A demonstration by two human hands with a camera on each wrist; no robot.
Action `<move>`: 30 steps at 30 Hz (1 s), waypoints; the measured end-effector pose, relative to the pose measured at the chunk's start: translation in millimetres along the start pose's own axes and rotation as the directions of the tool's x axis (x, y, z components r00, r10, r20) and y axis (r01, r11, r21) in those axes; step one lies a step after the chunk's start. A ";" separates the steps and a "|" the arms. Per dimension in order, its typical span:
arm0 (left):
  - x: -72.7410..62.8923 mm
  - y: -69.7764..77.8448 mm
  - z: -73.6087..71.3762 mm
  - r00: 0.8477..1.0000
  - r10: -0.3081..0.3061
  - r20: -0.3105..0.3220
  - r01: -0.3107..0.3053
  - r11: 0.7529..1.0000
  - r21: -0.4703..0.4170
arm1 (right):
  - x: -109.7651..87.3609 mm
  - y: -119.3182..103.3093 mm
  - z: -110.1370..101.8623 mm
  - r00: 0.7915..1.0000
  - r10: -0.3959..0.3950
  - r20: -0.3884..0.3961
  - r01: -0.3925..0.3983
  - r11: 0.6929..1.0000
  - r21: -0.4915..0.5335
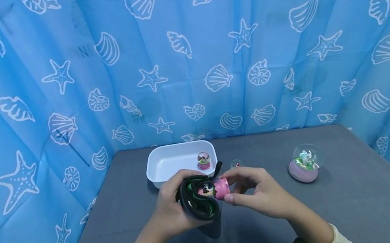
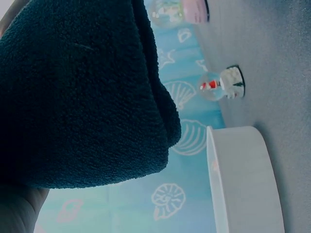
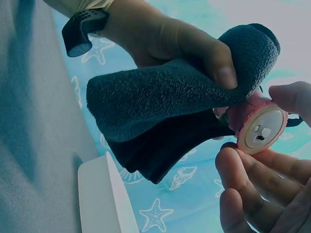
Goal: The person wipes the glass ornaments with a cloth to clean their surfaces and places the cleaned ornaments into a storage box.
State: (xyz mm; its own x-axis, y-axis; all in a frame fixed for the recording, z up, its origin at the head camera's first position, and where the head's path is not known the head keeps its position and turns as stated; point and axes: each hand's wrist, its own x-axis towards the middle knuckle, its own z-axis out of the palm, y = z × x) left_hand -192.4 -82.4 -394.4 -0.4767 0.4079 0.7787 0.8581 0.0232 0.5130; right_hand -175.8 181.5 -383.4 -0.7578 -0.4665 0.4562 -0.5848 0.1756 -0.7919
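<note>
In the head view my left hand (image 1: 172,206) grips a dark, fuzzy cloth (image 1: 190,204) folded around the glass end of a small snow globe with a pink base (image 1: 222,188). My right hand (image 1: 259,191) pinches that pink base between thumb and fingers, to the right of the cloth. From the right wrist view the globe's round underside (image 3: 262,131) faces outward, with a pale disc in its middle. The left thumb presses on the dark cloth (image 3: 160,94) there. Most of the glass is hidden in the folds.
A white tub (image 1: 165,178) stands behind the hands, with another pink-based snow globe (image 1: 204,161) inside. A white-based snow globe (image 2: 232,83) with a red figure stands right of the tub. Farther right is a larger snow globe with a lilac base (image 1: 303,171). A blue shell-print curtain (image 1: 174,79) hangs behind.
</note>
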 end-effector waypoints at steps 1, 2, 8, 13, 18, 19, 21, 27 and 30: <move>-0.1 -0.3 0.0 1.000 0.002 -0.002 -0.002 1.000 0.002 | 0.2 0.2 -0.2 1.000 0.009 0.002 -0.009 1.000 0.007; -0.3 -0.6 0.0 1.000 0.005 -0.003 -0.005 1.000 0.004 | 0.4 0.4 -0.3 1.000 0.017 0.002 -0.017 1.000 0.013; 0.0 -2.3 0.3 1.000 0.010 0.001 -0.010 1.000 0.013 | 1.0 -1.0 -1.0 0.999 0.023 -0.024 -0.023 1.000 0.016; 0.3 -2.8 0.7 1.000 0.007 0.003 -0.007 1.000 0.027 | 1.1 -2.3 -2.1 0.998 -0.002 -0.056 0.002 1.000 -0.002; 0.1 -1.0 1.0 1.000 -0.011 -0.002 0.011 0.999 0.033 | 2.2 -3.4 -2.1 0.995 -0.011 -0.097 0.009 1.000 -0.017; -0.1 -0.9 1.0 1.000 -0.012 -0.005 0.013 0.999 0.033 | 2.4 -3.6 -2.0 0.994 -0.015 -0.111 0.013 1.000 -0.022; -0.4 -1.0 1.1 1.000 -0.019 -0.012 0.019 0.999 0.028 | 2.9 -3.5 -2.1 0.989 -0.028 -0.142 0.025 0.999 -0.026; -1.2 -2.4 0.6 0.999 -0.033 -0.031 0.033 0.999 0.015 | 4.2 -2.7 -3.1 0.980 0.000 -0.197 0.002 1.000 0.010; -1.1 -1.9 0.2 0.999 -0.041 -0.032 0.042 0.999 0.016 | 4.4 -3.4 -3.1 0.984 0.029 -0.179 -0.020 0.999 0.047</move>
State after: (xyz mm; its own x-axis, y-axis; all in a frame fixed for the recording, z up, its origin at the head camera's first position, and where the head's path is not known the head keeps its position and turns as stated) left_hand -193.5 -82.7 -396.3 -0.5176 0.3772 0.7680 0.8403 0.0551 0.5393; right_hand -178.0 181.6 -377.5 -0.8137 -0.2990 0.4986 -0.5550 0.1445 -0.8192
